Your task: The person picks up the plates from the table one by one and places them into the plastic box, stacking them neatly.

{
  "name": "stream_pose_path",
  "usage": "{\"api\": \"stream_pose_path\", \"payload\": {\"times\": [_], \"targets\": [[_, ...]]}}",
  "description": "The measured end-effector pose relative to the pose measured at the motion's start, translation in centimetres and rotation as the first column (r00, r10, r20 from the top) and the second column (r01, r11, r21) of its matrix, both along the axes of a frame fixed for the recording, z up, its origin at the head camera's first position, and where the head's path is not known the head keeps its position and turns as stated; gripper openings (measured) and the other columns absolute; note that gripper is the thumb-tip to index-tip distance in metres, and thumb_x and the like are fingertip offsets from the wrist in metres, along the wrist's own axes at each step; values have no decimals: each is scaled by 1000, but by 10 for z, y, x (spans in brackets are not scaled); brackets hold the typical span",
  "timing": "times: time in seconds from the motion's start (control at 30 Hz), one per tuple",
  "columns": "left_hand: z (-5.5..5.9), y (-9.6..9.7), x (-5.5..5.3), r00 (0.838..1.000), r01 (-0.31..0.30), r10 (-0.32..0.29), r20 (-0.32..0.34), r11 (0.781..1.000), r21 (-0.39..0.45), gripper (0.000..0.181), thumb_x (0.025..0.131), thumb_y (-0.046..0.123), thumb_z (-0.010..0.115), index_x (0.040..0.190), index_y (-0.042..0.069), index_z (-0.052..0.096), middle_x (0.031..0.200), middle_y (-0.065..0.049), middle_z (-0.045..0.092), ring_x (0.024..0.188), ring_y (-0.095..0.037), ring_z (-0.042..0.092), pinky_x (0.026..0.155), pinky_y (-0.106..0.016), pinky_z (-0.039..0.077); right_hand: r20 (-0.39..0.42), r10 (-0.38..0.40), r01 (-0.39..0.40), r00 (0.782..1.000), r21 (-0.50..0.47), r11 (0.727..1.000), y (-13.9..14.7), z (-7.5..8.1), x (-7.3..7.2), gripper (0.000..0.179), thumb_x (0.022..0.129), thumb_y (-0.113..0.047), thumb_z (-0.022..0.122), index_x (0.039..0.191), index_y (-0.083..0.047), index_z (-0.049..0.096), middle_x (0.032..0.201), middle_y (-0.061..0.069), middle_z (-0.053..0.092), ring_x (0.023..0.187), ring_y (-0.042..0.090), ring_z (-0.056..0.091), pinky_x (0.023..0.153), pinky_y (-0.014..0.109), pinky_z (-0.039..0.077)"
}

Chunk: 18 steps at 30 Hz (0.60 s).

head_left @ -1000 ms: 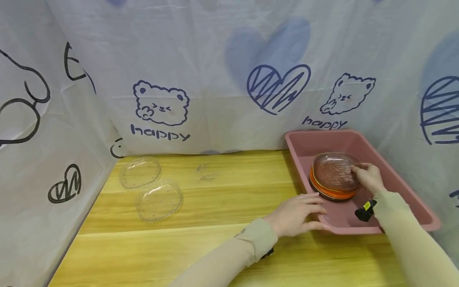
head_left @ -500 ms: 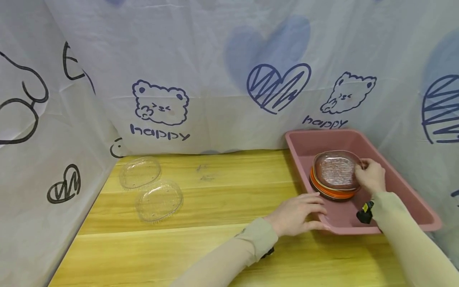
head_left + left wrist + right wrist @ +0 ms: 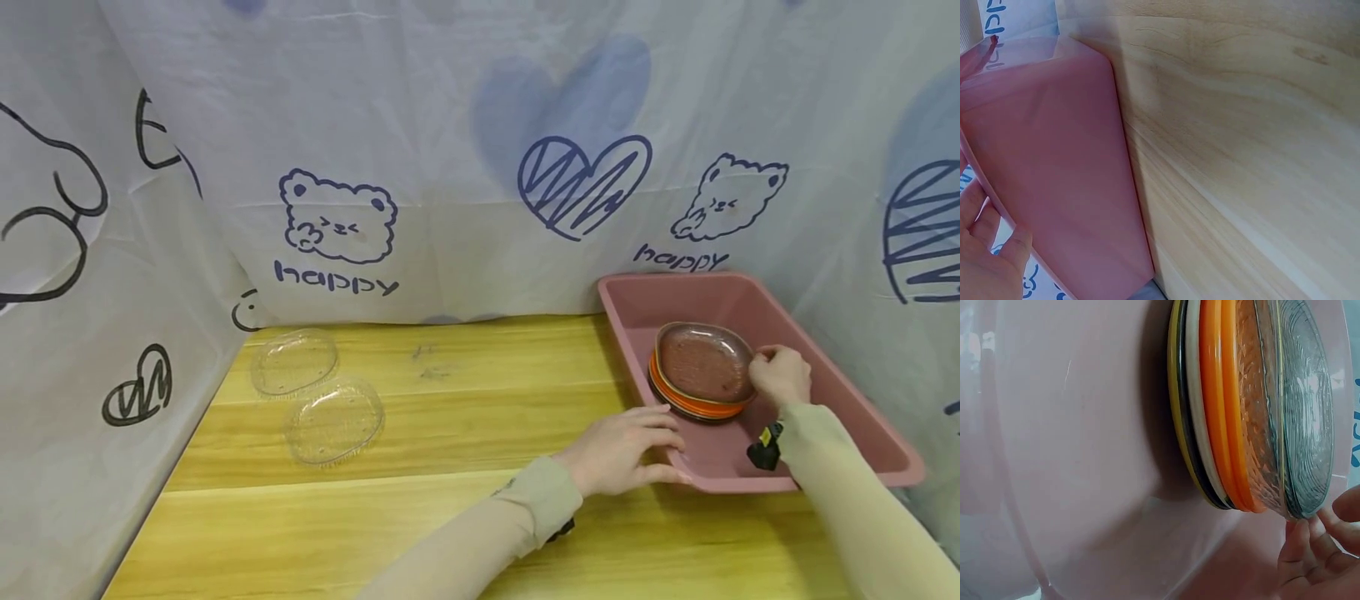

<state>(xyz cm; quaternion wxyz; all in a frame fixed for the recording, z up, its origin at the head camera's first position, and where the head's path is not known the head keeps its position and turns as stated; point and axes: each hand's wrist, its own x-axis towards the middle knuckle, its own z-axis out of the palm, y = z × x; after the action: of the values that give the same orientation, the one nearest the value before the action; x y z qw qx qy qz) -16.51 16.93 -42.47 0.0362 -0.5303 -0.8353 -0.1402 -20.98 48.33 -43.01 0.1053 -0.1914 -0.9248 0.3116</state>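
In the head view my right hand (image 3: 782, 375) is inside the pink tub (image 3: 843, 400), at the right edge of a stack of oval dishes. Its thumb and fingertips pinch the rim of the top clear dish (image 3: 705, 362). Beneath that, the right wrist view shows another clear, textured dish (image 3: 1252, 425), then orange dishes (image 3: 1219, 394), with white, black and yellow edges at the bottom. My left hand (image 3: 626, 450) holds the tub's near left rim. In the left wrist view, its fingers (image 3: 985, 225) meet that rim from outside; some fingertips are hidden behind it.
Two clear oval dishes (image 3: 335, 422) lie on the left of the wooden table (image 3: 480, 400), close together. A printed cloth (image 3: 450, 167) hangs behind the table and along both sides. The tub stands against the cloth at the right.
My right hand has slid from over the top clear dish to its right edge. That dish has tilted and settled slightly on the stack. The left hand has stayed put.
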Motion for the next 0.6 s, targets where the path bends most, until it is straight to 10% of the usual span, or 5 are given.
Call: {"api": "stream_pose_path", "payload": {"times": [0.6], "targets": [[-2, 0, -1, 1000, -13, 13, -12, 1000, -12, 45, 98, 60, 51, 132, 32, 63, 149, 11, 54, 153, -9, 32, 125, -20, 24, 136, 57, -60, 989, 17, 998, 11, -4, 1, 50, 98, -29, 50, 118, 16, 62, 110, 36, 64, 96, 47, 62, 73, 49, 54]]}}
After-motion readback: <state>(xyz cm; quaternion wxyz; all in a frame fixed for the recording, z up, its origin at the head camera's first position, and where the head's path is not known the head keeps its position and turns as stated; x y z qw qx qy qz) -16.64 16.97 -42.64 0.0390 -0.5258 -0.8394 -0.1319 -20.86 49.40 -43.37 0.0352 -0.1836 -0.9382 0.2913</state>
